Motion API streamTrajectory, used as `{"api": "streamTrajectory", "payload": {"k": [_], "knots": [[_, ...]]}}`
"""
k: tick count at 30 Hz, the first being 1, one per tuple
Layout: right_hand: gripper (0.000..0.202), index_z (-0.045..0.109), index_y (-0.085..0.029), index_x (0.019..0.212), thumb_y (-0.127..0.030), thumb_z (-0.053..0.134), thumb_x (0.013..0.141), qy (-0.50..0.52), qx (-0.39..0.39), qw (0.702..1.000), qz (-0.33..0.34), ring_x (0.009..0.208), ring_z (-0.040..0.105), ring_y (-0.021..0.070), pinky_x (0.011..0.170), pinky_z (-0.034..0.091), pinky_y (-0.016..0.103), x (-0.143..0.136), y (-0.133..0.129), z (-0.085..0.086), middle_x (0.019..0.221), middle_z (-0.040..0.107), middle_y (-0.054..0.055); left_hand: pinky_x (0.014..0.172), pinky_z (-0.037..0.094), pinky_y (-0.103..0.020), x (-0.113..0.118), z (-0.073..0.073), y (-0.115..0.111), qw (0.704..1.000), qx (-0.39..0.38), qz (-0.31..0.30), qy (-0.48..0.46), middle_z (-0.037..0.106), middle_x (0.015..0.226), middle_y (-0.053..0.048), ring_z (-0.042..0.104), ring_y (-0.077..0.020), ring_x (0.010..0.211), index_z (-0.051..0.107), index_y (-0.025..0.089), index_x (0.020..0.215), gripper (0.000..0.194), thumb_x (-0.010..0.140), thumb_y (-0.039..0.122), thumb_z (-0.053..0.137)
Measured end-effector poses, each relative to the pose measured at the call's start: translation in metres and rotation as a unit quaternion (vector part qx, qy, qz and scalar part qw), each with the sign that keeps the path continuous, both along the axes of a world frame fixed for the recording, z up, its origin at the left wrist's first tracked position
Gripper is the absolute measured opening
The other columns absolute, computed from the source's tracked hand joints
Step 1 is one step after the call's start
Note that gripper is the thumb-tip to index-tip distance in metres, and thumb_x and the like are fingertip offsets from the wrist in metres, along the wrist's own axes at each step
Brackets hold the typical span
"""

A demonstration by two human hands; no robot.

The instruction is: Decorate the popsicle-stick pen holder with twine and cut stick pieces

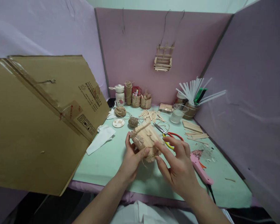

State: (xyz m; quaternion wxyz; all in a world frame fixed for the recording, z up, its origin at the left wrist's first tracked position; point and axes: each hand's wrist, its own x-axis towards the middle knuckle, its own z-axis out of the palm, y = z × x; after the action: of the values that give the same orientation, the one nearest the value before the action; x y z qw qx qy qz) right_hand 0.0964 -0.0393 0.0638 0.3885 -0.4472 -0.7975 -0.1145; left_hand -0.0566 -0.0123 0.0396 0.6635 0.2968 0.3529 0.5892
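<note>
Above the front of the table, my left hand (132, 161) is closed round a craft-stick holder (143, 140), tilted, with scalloped edges, a flower shape on its face and a loose strand of twine. My right hand (180, 169) has its fingers apart; its index fingertip touches the front of the holder and the thumb is close to the lower edge. Just behind the right fingers lie scissors (169, 133) with red and yellow handles. To the right of that hand rests a pink hot glue gun (202, 169) with a black cord.
A large cardboard sheet (37, 124) leans at the left. Twine balls (120, 111), loose wooden sticks (151, 115), a clear plastic cup (177, 113) and a pot of white glue sticks (193, 90) stand behind. Flat sticks (194, 130) lie right. A stick swing (163, 59) hangs at the back.
</note>
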Motion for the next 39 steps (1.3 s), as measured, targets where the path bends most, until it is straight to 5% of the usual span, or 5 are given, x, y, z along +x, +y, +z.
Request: {"api": "streamTrajectory", "payload": {"k": [22, 26, 39], "knots": [[0.04, 0.053, -0.025, 0.119, -0.017, 0.054, 0.08, 0.088, 0.023, 0.996, 0.026, 0.103, 0.048, 0.0262, 0.084, 0.044, 0.046, 0.004, -0.005, -0.006, 0.114, 0.048, 0.01, 0.097, 0.042, -0.042, 0.0, -0.005, 0.005, 1.0, 0.012, 0.002, 0.006, 0.047, 0.136, -0.011, 0.048, -0.0276, 0.122, 0.008, 0.038, 0.142, 0.107, 0.062, 0.024, 0.078], [0.037, 0.051, -0.024, 0.118, -0.017, 0.055, 0.081, 0.116, -0.026, 0.992, 0.041, 0.108, 0.047, 0.0261, 0.088, 0.043, 0.046, -0.001, 0.001, -0.016, 0.114, 0.047, 0.01, 0.098, 0.04, -0.042, -0.001, -0.012, 0.013, 1.0, 0.021, 0.008, 0.017, 0.049, 0.133, -0.011, 0.049, -0.0271, 0.12, 0.006, 0.037, 0.143, 0.108, 0.063, 0.024, 0.078], [0.036, 0.05, -0.022, 0.119, -0.019, 0.054, 0.083, 0.084, -0.052, 0.995, 0.009, 0.107, 0.042, 0.0253, 0.089, 0.04, 0.045, -0.01, 0.003, -0.025, 0.117, 0.046, 0.01, 0.099, 0.038, -0.042, -0.008, -0.015, 0.015, 0.994, 0.059, -0.088, -0.005, 0.047, 0.133, -0.013, 0.049, -0.0274, 0.12, -0.004, 0.035, 0.143, 0.115, 0.063, 0.015, 0.076]]}}
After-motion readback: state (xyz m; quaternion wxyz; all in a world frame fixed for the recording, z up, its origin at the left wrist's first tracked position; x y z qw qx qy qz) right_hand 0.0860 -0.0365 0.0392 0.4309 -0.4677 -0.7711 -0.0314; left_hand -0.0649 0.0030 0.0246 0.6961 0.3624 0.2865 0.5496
